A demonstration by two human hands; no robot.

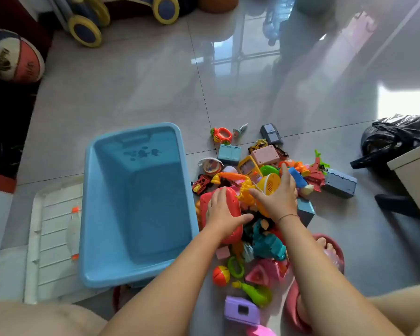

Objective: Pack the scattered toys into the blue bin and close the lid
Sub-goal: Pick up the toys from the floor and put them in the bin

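Toys (260, 166) lie in a big messy heap on the shiny floor, just beside the blue bin (89, 190). The bin is open and has nothing in it yet, so I think the packing is only starting. Its white lid (54, 238) lies flat on the floor on the bin's other side, out of the way so toys can go in.

The left hand (222, 209) rests on top of a red toy case (235, 235) right next to the bin wall. Its fingers are spread and fairly straight, and the thumb sticks out sideways. The right hand (279, 197) lies over a round yellow toy (268, 184) with its fingers spread wide. Both hands are probably getting ready to scoop up a bunch at once, which is quicker than one toy at a time.

A purple toy (240, 309) sits near the person's knees, close enough to reach later.

A basketball (12, 57) far off has writing on it, but it is too blurry to read. The bin has some dark picture shapes on its inside wall, with no words I can make out.
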